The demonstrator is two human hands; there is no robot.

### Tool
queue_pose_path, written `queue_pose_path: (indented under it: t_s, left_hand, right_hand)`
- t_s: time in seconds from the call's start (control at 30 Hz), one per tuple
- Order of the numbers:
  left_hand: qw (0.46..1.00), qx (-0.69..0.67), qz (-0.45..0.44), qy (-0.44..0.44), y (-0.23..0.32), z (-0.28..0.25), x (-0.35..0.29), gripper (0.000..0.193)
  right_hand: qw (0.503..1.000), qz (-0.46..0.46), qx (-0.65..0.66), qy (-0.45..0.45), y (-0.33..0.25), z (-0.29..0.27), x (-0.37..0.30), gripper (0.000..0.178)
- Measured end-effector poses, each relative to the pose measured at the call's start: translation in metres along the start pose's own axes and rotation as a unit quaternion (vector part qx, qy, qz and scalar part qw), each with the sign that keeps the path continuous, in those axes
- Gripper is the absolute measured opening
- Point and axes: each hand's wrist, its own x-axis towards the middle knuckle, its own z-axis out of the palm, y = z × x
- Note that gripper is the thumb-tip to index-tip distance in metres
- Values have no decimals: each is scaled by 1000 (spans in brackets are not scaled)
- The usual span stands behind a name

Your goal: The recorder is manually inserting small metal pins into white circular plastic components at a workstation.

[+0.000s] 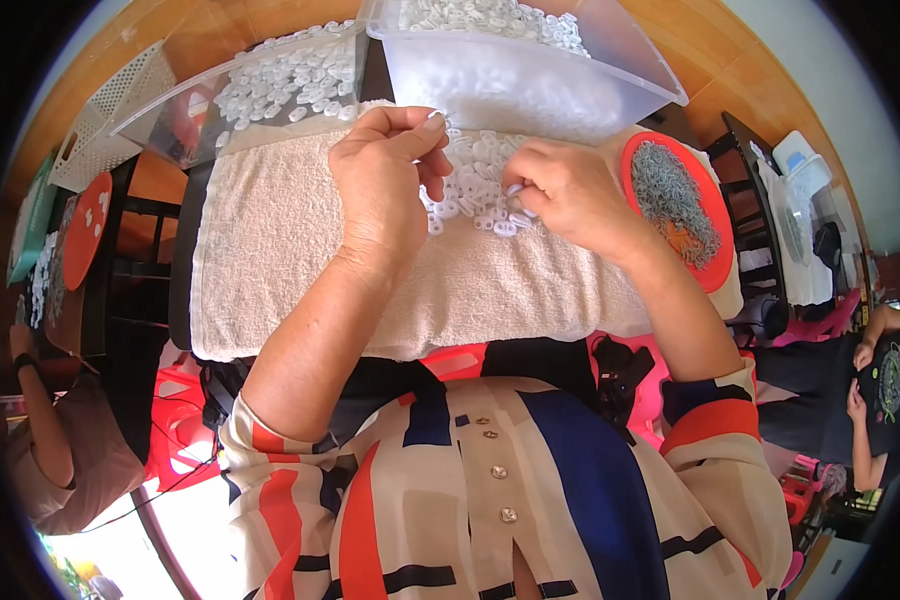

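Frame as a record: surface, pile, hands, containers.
surface: beige towel
pile: white oval pieces on towel
left hand: raised, white bit at thumb tip, grip unclear
right hand: at pile's edge, apparently pinching white piece
containers: clear bin, far left; translucent tub, far centre; both hold white pieces
red tray: at right, holding grey bits, orange patch

Between the left hand (382, 175) and the right hand (575, 192), the small oval pieces (478, 187) are white and the towel (270, 250) beneath them plain cream, while the tub (530, 95) beyond the hands is milky and see-through. To the right of the right hand, a round tray (713, 278) is bright orange-red, its heaped contents (668, 185) grey with an orange patch. Nearer than both hands, the person's shirt (425, 530) is patterned in beige, navy and orange-red blocks, with tan squares and black bars.
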Motion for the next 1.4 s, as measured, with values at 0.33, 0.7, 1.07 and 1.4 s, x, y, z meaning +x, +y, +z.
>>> queue_pose_path:
  t_s: [0.33,0.7,1.07,1.4]
  left_hand:
    - [991,45,-66,-104,1,10,-13,9]
    - [989,60,-57,-125,-3,13,-12,9]
    - [991,52,-60,-110,-5,15,-12,10]
    - [991,81,-46,-100,-5,16,-13,10]
  right_hand:
    - [874,157,452,84,-19,-25,-1,9]
    - [831,166,517,121,-14,-10,7,8]
    - [790,167,568,157,-14,-4,7,18]
    - [782,176,565,193,-19,2,5,18]
